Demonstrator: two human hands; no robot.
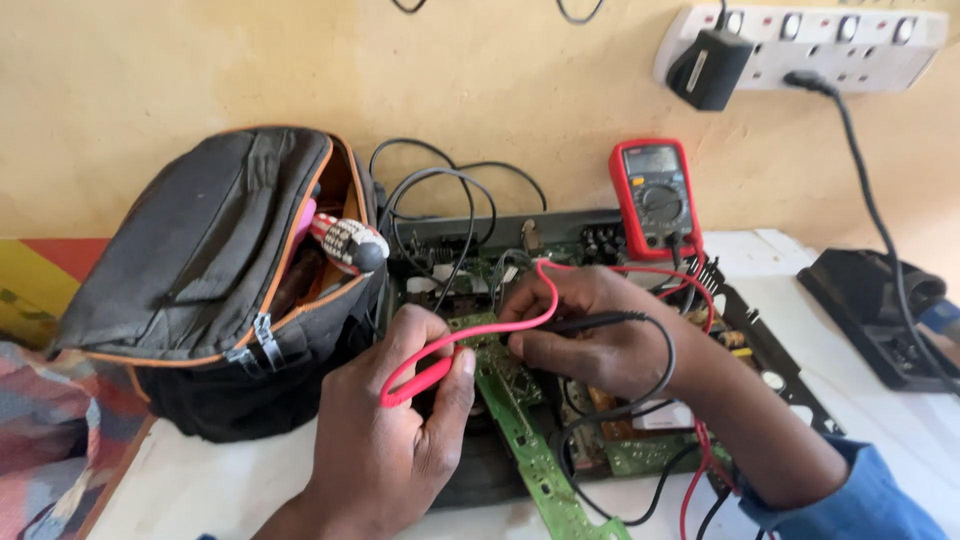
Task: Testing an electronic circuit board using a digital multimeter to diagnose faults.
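My left hand [385,440] grips a red meter probe [430,370], its tip pointing down onto a green circuit board [520,420]. My right hand [600,335] pinches a black probe [590,322] against the same board, inside an opened electronic chassis [780,380]. Red and black leads loop from both probes to a red and grey multimeter [655,195] propped upright at the back of the chassis. The probe tips are hidden by my fingers.
An open dark backpack [220,280] with a screwdriver handle [345,243] sticking out sits left of the chassis. A white power strip [860,45] with a black adapter hangs on the wall. A black case [880,300] lies at the right.
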